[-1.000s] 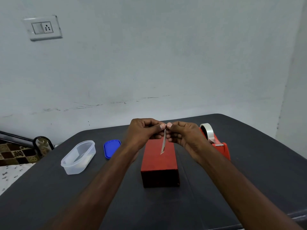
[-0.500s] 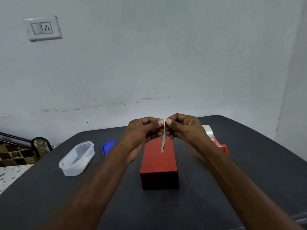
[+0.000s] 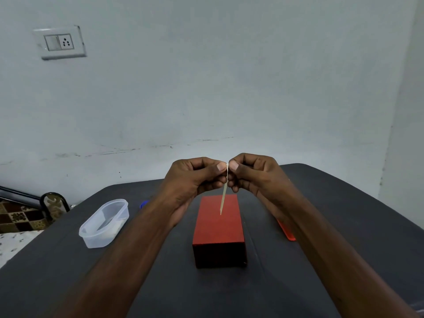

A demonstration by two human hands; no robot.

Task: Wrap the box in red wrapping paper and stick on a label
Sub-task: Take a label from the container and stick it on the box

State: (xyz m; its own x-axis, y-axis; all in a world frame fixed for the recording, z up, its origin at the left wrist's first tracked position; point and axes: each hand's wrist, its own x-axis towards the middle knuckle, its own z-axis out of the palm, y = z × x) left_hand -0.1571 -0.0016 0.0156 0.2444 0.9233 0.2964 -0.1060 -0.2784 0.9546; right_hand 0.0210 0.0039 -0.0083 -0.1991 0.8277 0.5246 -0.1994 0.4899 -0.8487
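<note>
We count one red-wrapped box (image 3: 219,228) on the dark table (image 3: 344,249). Left of the box sits one clear plastic container (image 3: 104,222), with one blue lid (image 3: 143,204) peeking out nearer the box. Above the box, two hands, left hand (image 3: 195,177) and right hand (image 3: 254,173), pinch one pale strip (image 3: 223,196). Right of the box lies one red-orange object (image 3: 286,230), and one switch-and-socket plate (image 3: 60,42) is on the wall.

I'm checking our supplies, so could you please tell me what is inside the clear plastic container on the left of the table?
The clear container stands open without a lid, and nothing distinct shows inside; only pale reflections show through its walls. Whether something thin lies on the bottom cannot be told.
</note>
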